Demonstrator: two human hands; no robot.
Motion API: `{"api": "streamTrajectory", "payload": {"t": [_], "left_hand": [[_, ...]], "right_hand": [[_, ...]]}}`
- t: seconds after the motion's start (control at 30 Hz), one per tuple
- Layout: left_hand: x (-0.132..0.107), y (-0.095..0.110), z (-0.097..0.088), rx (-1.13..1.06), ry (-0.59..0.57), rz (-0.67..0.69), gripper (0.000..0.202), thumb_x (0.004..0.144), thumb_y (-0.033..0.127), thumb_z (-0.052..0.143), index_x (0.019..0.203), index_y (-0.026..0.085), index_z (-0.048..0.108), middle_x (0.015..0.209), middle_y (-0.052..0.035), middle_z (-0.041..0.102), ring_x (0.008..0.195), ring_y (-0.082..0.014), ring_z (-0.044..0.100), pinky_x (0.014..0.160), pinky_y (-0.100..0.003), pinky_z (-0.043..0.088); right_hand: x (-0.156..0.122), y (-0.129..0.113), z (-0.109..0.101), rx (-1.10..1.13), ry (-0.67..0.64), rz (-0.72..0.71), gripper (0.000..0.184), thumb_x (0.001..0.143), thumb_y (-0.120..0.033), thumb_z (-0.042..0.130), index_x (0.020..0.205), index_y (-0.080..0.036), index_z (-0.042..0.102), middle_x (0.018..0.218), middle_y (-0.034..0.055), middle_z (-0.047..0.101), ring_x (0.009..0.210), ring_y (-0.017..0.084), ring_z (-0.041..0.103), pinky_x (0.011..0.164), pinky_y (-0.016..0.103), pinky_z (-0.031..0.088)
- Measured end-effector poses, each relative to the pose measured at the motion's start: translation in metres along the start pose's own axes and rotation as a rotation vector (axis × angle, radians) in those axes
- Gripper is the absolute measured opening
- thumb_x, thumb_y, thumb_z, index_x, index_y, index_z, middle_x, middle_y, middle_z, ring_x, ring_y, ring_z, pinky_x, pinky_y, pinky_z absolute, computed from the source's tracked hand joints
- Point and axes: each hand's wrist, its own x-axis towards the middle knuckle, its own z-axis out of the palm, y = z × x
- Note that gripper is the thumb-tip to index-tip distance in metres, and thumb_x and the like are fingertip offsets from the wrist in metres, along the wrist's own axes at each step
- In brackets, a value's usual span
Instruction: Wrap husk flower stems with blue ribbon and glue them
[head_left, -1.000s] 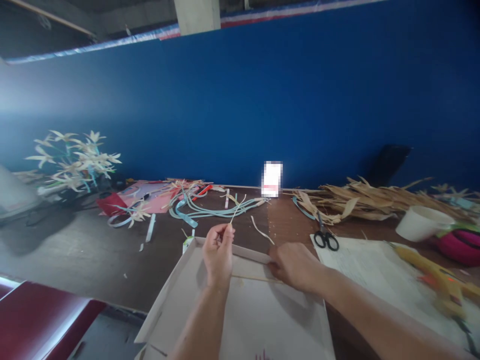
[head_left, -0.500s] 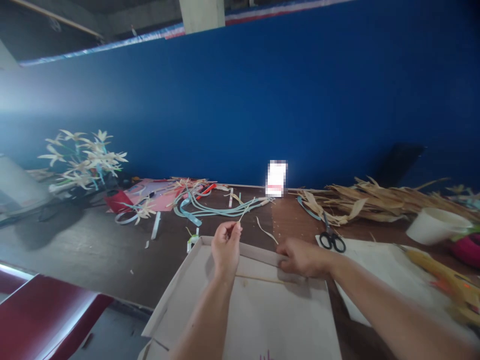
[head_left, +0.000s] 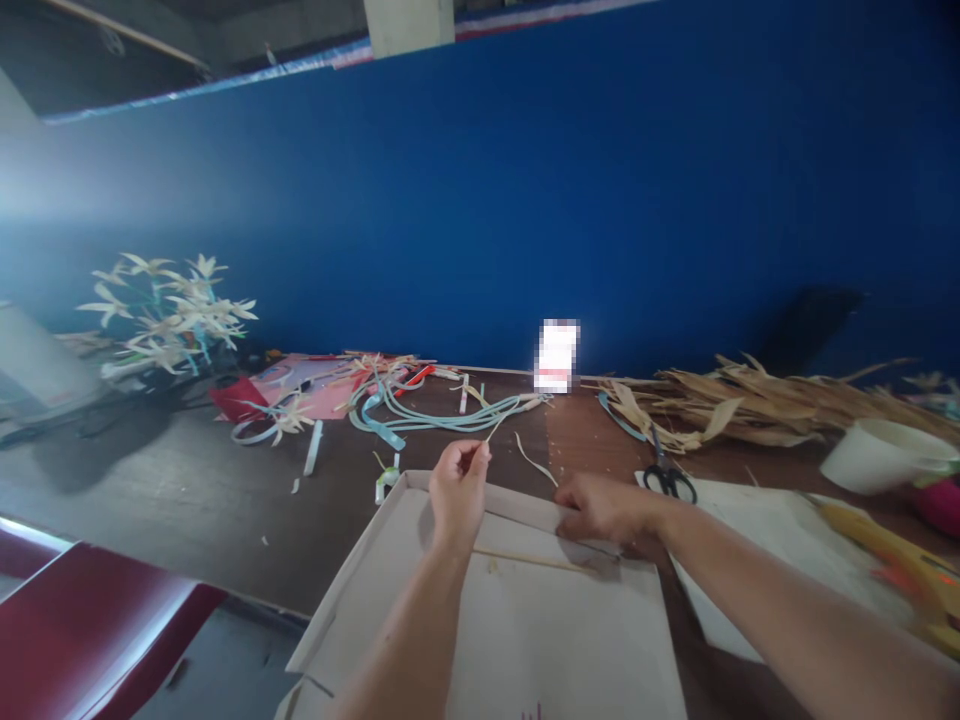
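My left hand (head_left: 460, 495) is closed in a pinch above the far left part of a shallow white cardboard box lid (head_left: 555, 640). A thin, pale dried-leaf strip (head_left: 496, 427) sticks up from between its thumb and forefinger. At the lid's far right edge my right hand (head_left: 604, 508) has its fingers curled down, and whatever they grip is hidden. A curved pale strip (head_left: 534, 460) runs up to these fingers; I cannot tell whether it is held or lies on the table. Between my hands a thin straw-coloured stalk (head_left: 532, 561) lies on the lid.
Black-handled scissors (head_left: 670, 482) rest on white paper beside dried leaves (head_left: 780, 400). At right are a white cup (head_left: 877, 455) and a yellow glue gun (head_left: 892, 560). Pale-blue stems (head_left: 457, 415), a lit phone (head_left: 556, 356) and leaf flowers (head_left: 176, 310) stand or lie farther back.
The view has shifted slightly. Less of the strip shows above my left fingers. My right hand stays at the lid's far edge.
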Motion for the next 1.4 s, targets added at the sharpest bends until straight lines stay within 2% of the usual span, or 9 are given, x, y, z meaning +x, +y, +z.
{"api": "streamTrajectory", "payload": {"t": [0.27, 0.43, 0.57, 0.73, 1.07, 1.3, 1.4], "left_hand": [[-0.003, 0.004, 0.001, 0.011, 0.021, 0.072, 0.02, 0.076, 0.035, 0.054, 0.078, 0.016, 0.061, 0.072, -0.0018, 0.062, 0.064, -0.0115, 0.055, 0.061, -0.022, 0.043], [-0.007, 0.009, -0.001, -0.009, 0.028, 0.157, 0.018, 0.078, 0.033, 0.053, 0.079, 0.016, 0.061, 0.074, -0.0022, 0.061, 0.067, -0.0113, 0.055, 0.063, -0.021, 0.043], [-0.009, 0.009, -0.002, -0.012, 0.015, 0.193, 0.017, 0.079, 0.032, 0.052, 0.08, 0.016, 0.06, 0.075, -0.0026, 0.06, 0.068, -0.0114, 0.054, 0.064, -0.021, 0.043], [-0.012, 0.01, -0.004, 0.052, 0.009, 0.218, 0.017, 0.08, 0.031, 0.051, 0.08, 0.016, 0.059, 0.075, -0.0029, 0.06, 0.068, -0.0115, 0.054, 0.063, -0.021, 0.043], [-0.018, 0.016, -0.002, 0.229, -0.033, 0.39, 0.013, 0.082, 0.025, 0.048, 0.079, 0.018, 0.058, 0.075, -0.0032, 0.058, 0.07, -0.0121, 0.052, 0.064, -0.022, 0.041], [-0.019, 0.015, 0.0, 0.321, -0.066, 0.407, 0.013, 0.083, 0.023, 0.046, 0.077, 0.018, 0.056, 0.074, -0.003, 0.057, 0.069, -0.0127, 0.051, 0.065, -0.024, 0.04], [-0.02, 0.015, 0.001, 0.388, -0.094, 0.392, 0.013, 0.083, 0.022, 0.045, 0.076, 0.019, 0.056, 0.074, -0.003, 0.057, 0.07, -0.0133, 0.051, 0.066, -0.025, 0.039]], "right_hand": [[-0.002, -0.001, -0.001, 0.145, 0.021, 0.063, 0.024, 0.064, -0.039, 0.058, 0.071, -0.016, 0.065, 0.059, -0.0024, 0.056, 0.052, 0.009, 0.044, 0.045, 0.02, 0.029], [-0.001, -0.001, -0.003, 0.164, 0.044, 0.023, 0.037, 0.065, -0.052, 0.058, 0.07, -0.015, 0.065, 0.061, -0.0011, 0.058, 0.055, 0.01, 0.046, 0.048, 0.02, 0.031], [-0.005, -0.003, -0.003, 0.335, 0.015, 0.049, 0.043, 0.065, -0.056, 0.059, 0.075, -0.015, 0.067, 0.066, 0.0011, 0.063, 0.057, 0.012, 0.051, 0.05, 0.02, 0.035], [-0.009, -0.002, 0.0, 0.54, -0.025, 0.065, 0.046, 0.063, -0.056, 0.062, 0.08, -0.013, 0.067, 0.073, 0.0038, 0.066, 0.057, 0.012, 0.055, 0.051, 0.021, 0.039], [-0.011, -0.004, 0.007, 0.819, -0.069, 0.112, 0.044, 0.064, -0.052, 0.064, 0.085, -0.013, 0.064, 0.081, 0.0067, 0.068, 0.06, 0.013, 0.06, 0.053, 0.021, 0.044], [-0.01, -0.003, 0.012, 0.863, -0.047, 0.089, 0.047, 0.062, -0.054, 0.063, 0.086, -0.013, 0.063, 0.08, 0.0058, 0.067, 0.062, 0.014, 0.06, 0.055, 0.023, 0.044], [-0.007, 0.001, 0.01, 0.747, -0.057, 0.097, 0.046, 0.064, -0.055, 0.061, 0.085, -0.014, 0.063, 0.076, 0.0044, 0.066, 0.06, 0.013, 0.058, 0.053, 0.022, 0.042]]}}
